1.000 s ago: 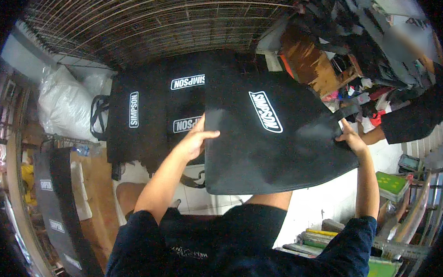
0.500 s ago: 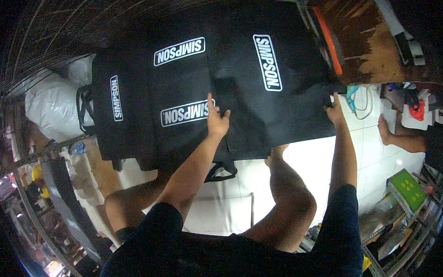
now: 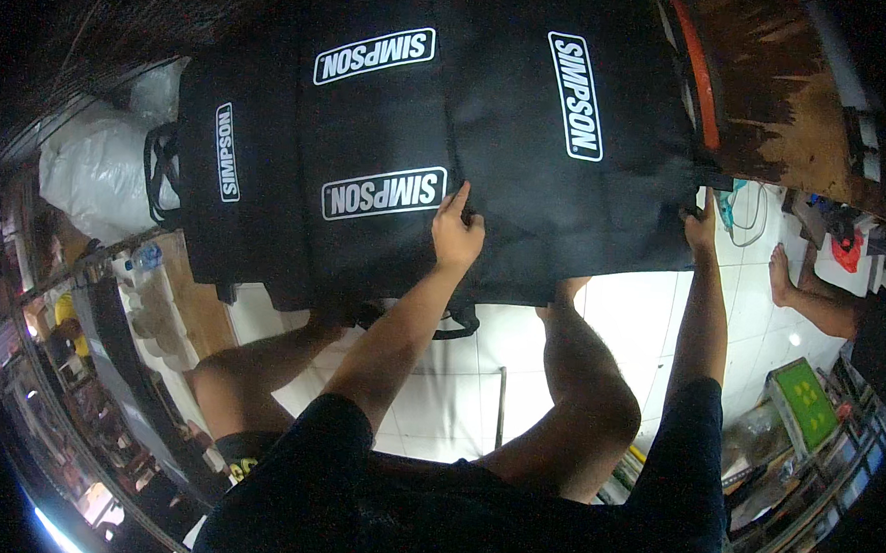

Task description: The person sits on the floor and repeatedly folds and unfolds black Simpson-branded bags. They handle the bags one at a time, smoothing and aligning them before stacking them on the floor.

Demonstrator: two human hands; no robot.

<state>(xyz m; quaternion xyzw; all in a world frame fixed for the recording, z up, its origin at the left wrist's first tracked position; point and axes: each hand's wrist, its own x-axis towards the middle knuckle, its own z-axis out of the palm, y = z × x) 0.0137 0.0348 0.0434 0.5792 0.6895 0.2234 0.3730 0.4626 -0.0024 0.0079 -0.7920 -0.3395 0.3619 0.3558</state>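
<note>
A wide black fabric panel (image 3: 496,219), printed with white framed labels (image 3: 383,193), spreads in front of me. Its seams run from the far side to the near edge. My left hand (image 3: 459,235) rests on the panel by the middle seam and the near label, index finger stretched out and thumb apart. At the panel's right edge, my right hand (image 3: 701,233) grips the near corner, its index finger pointing away from me. A black strap loop (image 3: 456,322) hangs below the near edge, and black straps (image 3: 160,172) stick out on the left.
Clear plastic bags (image 3: 98,173) bulge at the left. An orange strip (image 3: 696,74) lies beside a worn wooden board (image 3: 772,114) at the far right. Another person's foot (image 3: 780,279) rests on the white tiled floor (image 3: 751,323). A green framed screen (image 3: 805,404) stands at the right.
The panel lies smoother at its right side, where it was rippled and dark. My right hand has shifted slightly right with the corner, and my left hand also sits farther right.
</note>
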